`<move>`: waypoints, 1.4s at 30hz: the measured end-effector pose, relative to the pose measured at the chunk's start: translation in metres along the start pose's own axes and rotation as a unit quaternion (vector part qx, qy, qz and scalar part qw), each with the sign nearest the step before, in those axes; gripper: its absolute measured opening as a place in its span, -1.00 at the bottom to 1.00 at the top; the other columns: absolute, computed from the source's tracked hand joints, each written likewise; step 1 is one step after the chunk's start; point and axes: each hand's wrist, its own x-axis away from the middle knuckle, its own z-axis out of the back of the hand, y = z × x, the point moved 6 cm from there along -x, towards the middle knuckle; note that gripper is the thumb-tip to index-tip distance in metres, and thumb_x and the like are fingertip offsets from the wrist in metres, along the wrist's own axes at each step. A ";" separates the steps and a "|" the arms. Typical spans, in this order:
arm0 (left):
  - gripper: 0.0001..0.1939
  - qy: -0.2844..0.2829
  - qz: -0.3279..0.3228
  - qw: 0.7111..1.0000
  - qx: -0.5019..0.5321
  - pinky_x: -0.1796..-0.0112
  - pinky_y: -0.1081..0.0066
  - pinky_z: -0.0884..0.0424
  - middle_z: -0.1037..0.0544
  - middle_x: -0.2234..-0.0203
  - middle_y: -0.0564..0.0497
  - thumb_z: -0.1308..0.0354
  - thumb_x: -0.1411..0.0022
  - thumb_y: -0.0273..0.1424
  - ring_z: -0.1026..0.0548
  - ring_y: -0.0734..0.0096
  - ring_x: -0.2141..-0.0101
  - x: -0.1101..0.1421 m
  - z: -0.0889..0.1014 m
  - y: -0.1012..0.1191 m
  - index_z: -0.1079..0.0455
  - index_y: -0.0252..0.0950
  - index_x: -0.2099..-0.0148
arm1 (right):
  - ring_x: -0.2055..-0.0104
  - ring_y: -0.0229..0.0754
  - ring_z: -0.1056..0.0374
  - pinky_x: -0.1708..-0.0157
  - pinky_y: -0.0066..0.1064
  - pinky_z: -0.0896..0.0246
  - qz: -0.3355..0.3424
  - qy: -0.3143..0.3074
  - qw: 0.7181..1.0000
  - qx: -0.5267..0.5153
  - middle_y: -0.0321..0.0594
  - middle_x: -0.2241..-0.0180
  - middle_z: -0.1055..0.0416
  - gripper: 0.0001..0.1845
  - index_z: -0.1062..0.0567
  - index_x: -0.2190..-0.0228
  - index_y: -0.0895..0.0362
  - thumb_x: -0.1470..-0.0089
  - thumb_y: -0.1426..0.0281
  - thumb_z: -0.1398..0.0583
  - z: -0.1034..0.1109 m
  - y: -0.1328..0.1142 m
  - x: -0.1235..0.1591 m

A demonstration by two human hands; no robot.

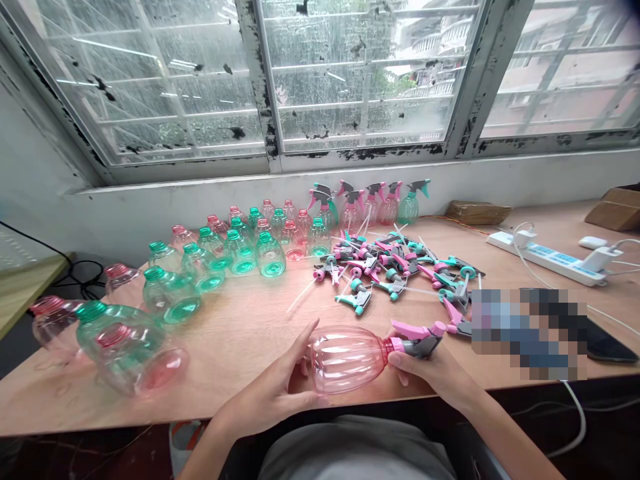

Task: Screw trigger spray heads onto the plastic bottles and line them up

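Note:
A clear pink spray bottle [347, 360] lies on its side between my hands near the table's front edge, its neck pointing right. My left hand [287, 380] curves around the bottle's base. At the neck, my right hand [425, 370] has its thumb on the pink collar of the grey-and-pink trigger sprayer head [420, 339], its other fingers partly hidden behind. The sprayer head sits against the bottle's mouth; whether it is fully screwed on I cannot tell. Just beyond lies a heap of loose pink and green sprayer heads [395, 263] with thin white tubes.
Several open pink and green bottles [170, 293] stand along the left. Bottles with sprayers [373, 203] line the wall under the window. At the right are a power strip [547, 257], a dark phone-like slab [607, 337], a brown package [477, 212] and a cardboard box [615, 213].

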 end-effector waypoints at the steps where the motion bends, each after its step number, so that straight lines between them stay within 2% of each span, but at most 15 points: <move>1: 0.05 0.002 -0.001 1.000 0.003 -0.38 0.03 0.03 -0.02 -0.48 -0.06 -0.30 -0.28 -0.41 -0.05 -0.02 -0.41 0.000 0.000 0.000 0.34 -0.06 -0.53 | 0.53 -0.17 -0.26 0.36 -0.30 -0.19 0.000 -0.001 1.000 0.000 -0.37 0.65 -0.38 -0.60 -0.55 0.40 0.12 -0.05 0.03 -0.37 0.000 0.000 0.000; 5: 0.21 0.008 0.010 1.000 0.015 -0.38 0.06 0.03 -0.04 -0.47 -0.08 -0.45 -0.13 -0.36 0.00 -0.08 -0.42 -0.001 0.001 0.000 0.34 -0.12 -0.54 | 0.52 -0.20 -0.26 0.36 -0.32 -0.17 -0.007 -0.011 1.000 -0.010 -0.36 0.65 -0.38 -0.62 -0.52 0.51 0.12 -0.06 0.09 -0.38 -0.001 0.002 0.000; 7: 0.21 0.005 0.017 1.000 0.015 -0.39 0.11 0.03 -0.05 -0.46 -0.07 -0.48 -0.10 -0.35 -0.01 -0.07 -0.42 -0.001 0.001 0.000 0.28 -0.13 -0.54 | 0.52 -0.20 -0.26 0.36 -0.33 -0.18 -0.007 -0.010 1.000 -0.015 -0.37 0.64 -0.38 -0.64 -0.53 0.51 0.12 -0.06 0.10 -0.38 -0.001 0.003 0.000; 10: 0.09 -0.003 0.014 1.000 0.010 -0.38 0.13 0.01 -0.11 -0.45 -0.07 -0.42 -0.17 -0.35 -0.07 -0.02 -0.40 -0.001 0.001 0.000 0.19 -0.14 -0.53 | 0.52 -0.20 -0.27 0.37 -0.33 -0.19 0.000 -0.004 1.000 -0.014 -0.37 0.65 -0.40 -0.66 -0.56 0.44 0.13 -0.06 0.10 -0.39 0.000 0.002 0.000; 13: 0.02 -0.002 0.005 1.000 -0.002 -0.37 0.09 -0.03 -0.14 -0.43 -0.07 -0.32 -0.25 -0.38 -0.11 -0.03 -0.38 0.000 0.001 0.000 0.25 -0.11 -0.53 | 0.54 -0.21 -0.26 0.40 -0.34 -0.18 0.008 -0.004 1.000 -0.009 -0.40 0.64 -0.38 -0.63 -0.56 0.35 0.13 -0.06 0.07 -0.39 0.000 0.001 0.000; 19: 0.00 0.006 -0.009 1.000 -0.021 -0.35 0.05 -0.07 -0.26 -0.35 -0.09 -0.20 -0.32 -0.39 -0.08 -0.08 -0.38 0.001 0.001 -0.001 0.40 -0.10 -0.54 | 0.52 -0.20 -0.25 0.38 -0.33 -0.16 0.020 -0.019 1.000 0.016 -0.39 0.63 -0.36 -0.59 -0.49 0.44 0.11 -0.09 0.02 -0.35 -0.002 -0.001 -0.001; 24: 0.09 0.009 0.006 1.000 -0.027 -0.37 0.06 -0.01 -0.04 -0.47 -0.09 -0.31 -0.26 -0.31 0.00 -0.09 -0.42 0.002 0.002 -0.004 0.38 -0.14 -0.54 | 0.52 -0.20 -0.25 0.38 -0.34 -0.17 0.018 -0.021 0.999 0.025 -0.39 0.64 -0.36 -0.57 -0.45 0.51 0.09 -0.08 0.02 -0.35 -0.002 0.000 -0.002; 28: 0.03 0.001 0.011 0.999 -0.031 -0.40 0.07 0.08 0.06 -0.50 -0.08 -0.32 -0.27 -0.26 0.04 -0.04 -0.44 0.001 0.001 -0.004 0.28 -0.17 -0.54 | 0.52 -0.20 -0.27 0.39 -0.34 -0.16 0.027 -0.030 0.999 0.031 -0.39 0.63 -0.36 -0.57 -0.45 0.51 0.09 -0.10 0.02 -0.34 -0.002 -0.001 -0.002; 34: 0.01 0.001 0.000 0.999 -0.035 -0.41 0.10 0.07 0.09 -0.50 -0.04 -0.29 -0.30 -0.29 0.03 0.01 -0.44 0.001 0.001 -0.001 0.29 -0.16 -0.54 | 0.53 -0.21 -0.26 0.39 -0.34 -0.18 0.012 -0.014 1.000 0.013 -0.39 0.64 -0.37 -0.60 -0.52 0.42 0.11 -0.08 0.02 -0.36 -0.002 -0.002 0.000; 42: 0.01 0.013 -0.007 1.000 -0.027 -0.39 0.00 0.03 -0.02 -0.47 -0.05 -0.26 -0.30 -0.41 0.02 -0.09 -0.42 0.001 0.003 -0.002 0.34 -0.07 -0.54 | 0.54 -0.20 -0.28 0.42 -0.35 -0.19 0.005 -0.022 1.000 0.000 -0.36 0.65 -0.38 -0.55 -0.56 0.41 0.13 -0.04 -0.02 -0.37 -0.001 0.003 -0.001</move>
